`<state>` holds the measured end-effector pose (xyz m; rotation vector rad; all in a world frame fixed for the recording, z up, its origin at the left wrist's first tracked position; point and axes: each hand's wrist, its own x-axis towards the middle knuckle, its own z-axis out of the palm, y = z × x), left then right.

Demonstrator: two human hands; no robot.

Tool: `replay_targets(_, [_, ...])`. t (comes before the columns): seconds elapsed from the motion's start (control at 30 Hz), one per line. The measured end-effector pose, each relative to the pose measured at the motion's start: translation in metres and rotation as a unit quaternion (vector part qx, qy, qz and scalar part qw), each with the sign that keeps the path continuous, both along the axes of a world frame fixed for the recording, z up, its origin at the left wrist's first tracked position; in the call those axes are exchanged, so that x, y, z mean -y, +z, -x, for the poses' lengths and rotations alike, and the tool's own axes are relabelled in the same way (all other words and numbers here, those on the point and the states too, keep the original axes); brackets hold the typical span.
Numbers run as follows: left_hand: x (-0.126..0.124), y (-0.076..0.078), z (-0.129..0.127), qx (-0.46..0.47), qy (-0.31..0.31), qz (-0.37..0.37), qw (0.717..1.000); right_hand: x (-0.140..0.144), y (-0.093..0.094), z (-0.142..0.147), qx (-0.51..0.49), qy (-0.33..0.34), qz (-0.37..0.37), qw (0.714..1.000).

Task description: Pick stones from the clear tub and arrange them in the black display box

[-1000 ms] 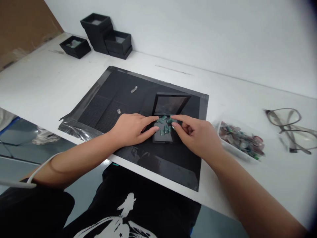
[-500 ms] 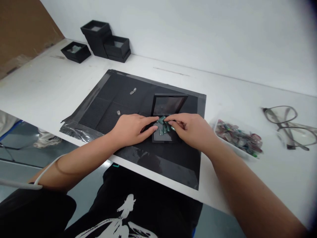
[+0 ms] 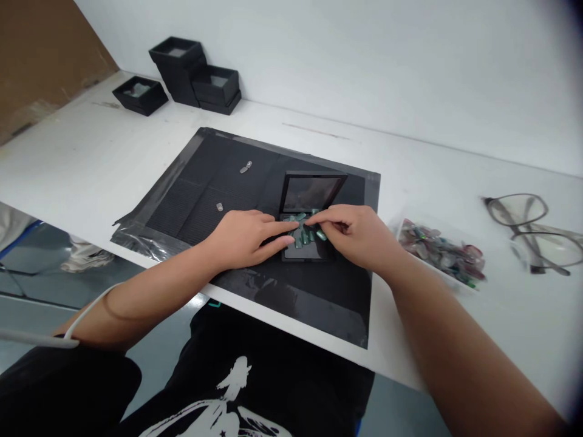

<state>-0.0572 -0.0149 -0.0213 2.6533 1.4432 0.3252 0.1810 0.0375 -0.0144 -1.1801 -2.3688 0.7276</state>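
An open black hinged case [image 3: 306, 257] lies on the black mat, its see-through lid tilted back. Inside it are several glossy green press-on nails [image 3: 306, 235], partly covered by my fingers. From the left, my left hand [image 3: 248, 238] reaches over the case, index finger and thumb stretched out and apart, the index tip touching near the upper nails. My right hand [image 3: 357, 233] comes in from the right. Its index fingertip rests among the nails, the thumb stands a little apart beside them, and the other fingers are curled; nothing held shows between them.
The black mat [image 3: 218, 152] is taped to the white table, with a few small loose nails [image 3: 246, 167] on it. A clear tub of mixed nails [image 3: 441, 252] stands at the right, beside eyeglasses [image 3: 532, 230]. Black boxes [image 3: 182, 73] are stacked at the back left.
My left index finger has slid slightly right over the nails. My right index fingertip has drawn down a little and its thumb has moved away from it, uncovering more nails.
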Motion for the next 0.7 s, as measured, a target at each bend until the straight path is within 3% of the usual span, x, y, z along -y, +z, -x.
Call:
replay_targets(0.47, [-0.001,-0.001,-0.001,0.009,0.013,-0.013,1.000,0.001,-0.002,0.014,0.074,-0.055,-0.021,0.995])
replay_targets(0.7, [-0.001,0.000,0.000,0.022,0.012,-0.009,1.000,0.004,0.000,0.006,-0.052,-0.049,0.030,0.997])
